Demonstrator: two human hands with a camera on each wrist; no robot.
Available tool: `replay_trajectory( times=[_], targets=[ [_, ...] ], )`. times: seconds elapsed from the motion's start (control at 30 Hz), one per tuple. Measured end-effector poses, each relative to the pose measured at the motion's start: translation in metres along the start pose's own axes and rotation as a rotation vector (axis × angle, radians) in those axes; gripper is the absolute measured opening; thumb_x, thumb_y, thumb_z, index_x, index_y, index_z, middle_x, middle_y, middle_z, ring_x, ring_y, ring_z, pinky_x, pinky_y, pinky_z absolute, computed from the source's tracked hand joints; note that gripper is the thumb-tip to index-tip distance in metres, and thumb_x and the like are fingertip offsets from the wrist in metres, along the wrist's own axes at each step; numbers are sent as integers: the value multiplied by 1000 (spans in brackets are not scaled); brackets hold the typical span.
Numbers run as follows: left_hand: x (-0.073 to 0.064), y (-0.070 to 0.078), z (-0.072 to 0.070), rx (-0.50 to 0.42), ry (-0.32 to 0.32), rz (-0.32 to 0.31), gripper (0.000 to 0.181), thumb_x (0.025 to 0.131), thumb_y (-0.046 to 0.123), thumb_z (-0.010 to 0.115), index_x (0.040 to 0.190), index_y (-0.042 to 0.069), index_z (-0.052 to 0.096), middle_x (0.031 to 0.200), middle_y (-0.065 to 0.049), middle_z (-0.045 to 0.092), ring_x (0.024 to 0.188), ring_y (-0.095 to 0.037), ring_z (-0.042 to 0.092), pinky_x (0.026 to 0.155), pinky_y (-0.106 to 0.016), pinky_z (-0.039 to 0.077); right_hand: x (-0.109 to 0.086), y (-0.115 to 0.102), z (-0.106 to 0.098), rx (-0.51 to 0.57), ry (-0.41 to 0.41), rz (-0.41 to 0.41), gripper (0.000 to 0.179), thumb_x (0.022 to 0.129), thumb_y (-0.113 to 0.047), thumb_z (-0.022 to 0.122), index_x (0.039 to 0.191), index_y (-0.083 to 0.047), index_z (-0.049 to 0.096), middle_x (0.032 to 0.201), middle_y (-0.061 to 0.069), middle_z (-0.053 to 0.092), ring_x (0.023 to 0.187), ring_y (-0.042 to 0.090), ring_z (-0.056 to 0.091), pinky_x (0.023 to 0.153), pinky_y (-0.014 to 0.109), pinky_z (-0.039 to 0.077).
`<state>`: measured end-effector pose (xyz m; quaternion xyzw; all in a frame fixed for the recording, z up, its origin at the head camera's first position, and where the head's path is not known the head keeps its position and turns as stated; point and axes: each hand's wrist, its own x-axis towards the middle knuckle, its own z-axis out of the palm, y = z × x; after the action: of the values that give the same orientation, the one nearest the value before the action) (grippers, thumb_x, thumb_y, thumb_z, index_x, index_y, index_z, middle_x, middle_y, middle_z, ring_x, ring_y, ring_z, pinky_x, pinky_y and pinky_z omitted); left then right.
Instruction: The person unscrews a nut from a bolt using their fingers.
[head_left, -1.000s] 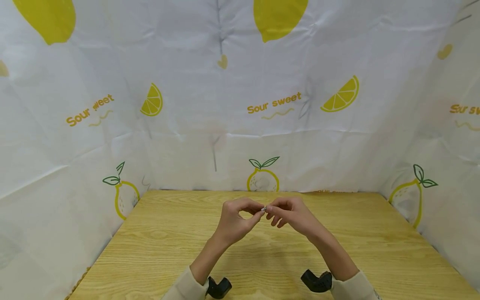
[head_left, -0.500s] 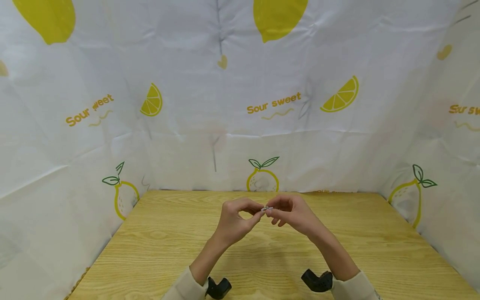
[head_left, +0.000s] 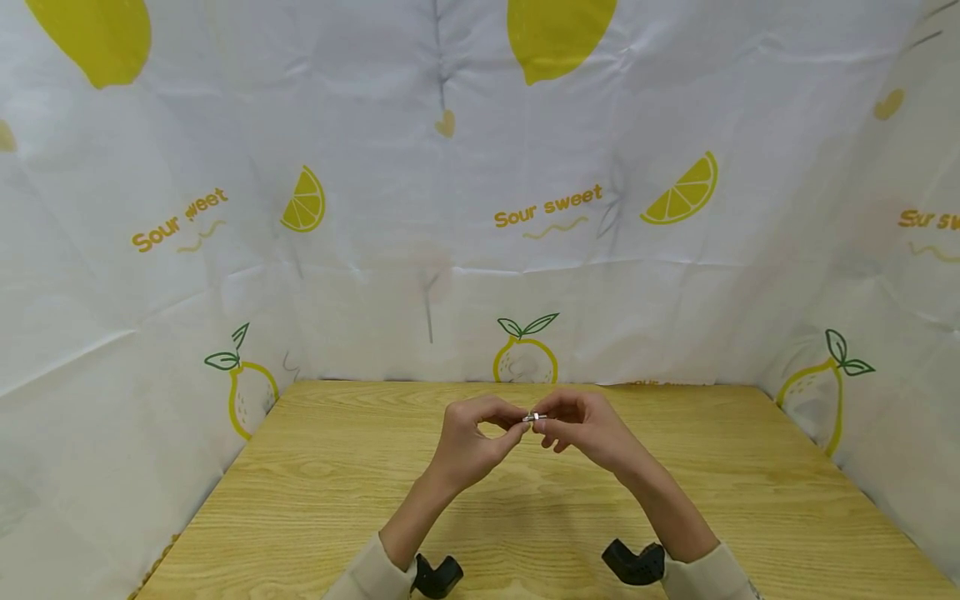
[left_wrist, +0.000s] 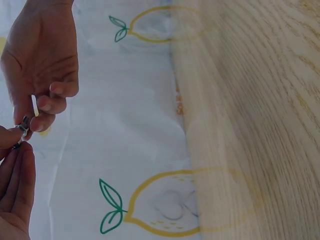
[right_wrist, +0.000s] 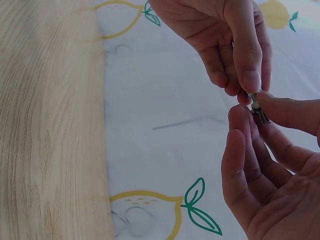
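A small silver bolt [right_wrist: 264, 119] with a threaded shank is held level between both hands, above the table. Around its shank sits a metal nut [right_wrist: 256, 106]. My left hand [head_left: 472, 437] pinches one end of the bolt between thumb and fingertips, which hide that end. From the other side, my right hand [head_left: 588, 429] has its thumb and forefinger at the nut, with the threaded end sticking out between them. In the left wrist view the bolt [left_wrist: 22, 127] is small and partly covered by the fingers.
A light wooden table [head_left: 337, 483] lies under the hands. White cloth [head_left: 390, 208] with lemon prints hangs behind it and along both sides. Black wrist-worn pieces [head_left: 437, 577] stick out from both sleeves.
The right thumb and fingers have shifted slightly at the nut, baring more of the bolt and nut. The left hand has stayed in place.
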<state>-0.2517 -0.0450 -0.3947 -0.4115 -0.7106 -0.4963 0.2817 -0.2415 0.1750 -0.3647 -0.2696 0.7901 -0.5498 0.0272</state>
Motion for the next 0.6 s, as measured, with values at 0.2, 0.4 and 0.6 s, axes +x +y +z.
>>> replay_trajectory(
  times=[0.2, 0.4, 0.6],
  targets=[
    [0, 0, 1, -9, -1, 11, 7, 89, 2, 79, 95, 6, 80, 88, -7, 80, 76, -10, 76, 72, -20, 63, 0, -1, 0, -9, -11, -21, 25, 100, -13, 68, 115, 7, 66, 100, 23, 71, 77, 15, 72, 67, 35, 64],
    [0, -1, 1, 1, -1, 25, 6, 90, 3, 79, 94, 6, 80, 87, -7, 80, 76, -10, 76, 71, -19, 63, 0, -3, 0, -36, -47, 36, 33, 106, -25, 60, 116, 6, 68, 100, 21, 73, 79, 22, 74, 70, 40, 65],
    [0, -1, 1, 4, -2, 20, 5, 90, 3, 79, 94, 6, 80, 87, -7, 80, 76, -10, 76, 72, -19, 63, -1, -3, 0, -23, -29, 38, 33, 106, -23, 60, 114, 7, 70, 101, 23, 72, 78, 17, 73, 70, 34, 65]
  ],
)
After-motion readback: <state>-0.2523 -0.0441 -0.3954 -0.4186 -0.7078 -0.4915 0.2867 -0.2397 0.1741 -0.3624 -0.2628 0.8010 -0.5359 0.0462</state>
